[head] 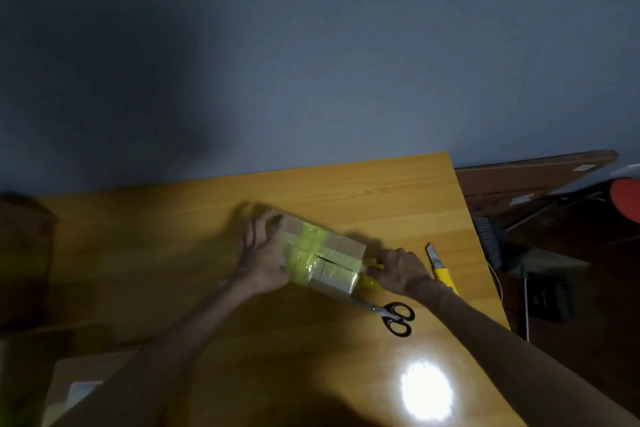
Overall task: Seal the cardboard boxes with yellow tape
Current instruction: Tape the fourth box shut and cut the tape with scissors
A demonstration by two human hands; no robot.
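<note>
Lower left of frame: second carton (81,376), dim, contents not visible. Centre: left hand (262,255) clasps left end of cardboard box (346,248) on table (166,239); flaps closed, contents hidden, yellow tape (304,251) crossing top. Right of box: right hand (401,270) clenched on tape tail. Step, likely: wrapping another band. Next calls for: pull taut, press down, cut with scissors (396,317)

Both forearms stretched forward; left hand (261,255) clamps the cardboard box (346,246) end, right hand (401,270) is curled, pinching yellow tape (371,282).
</note>
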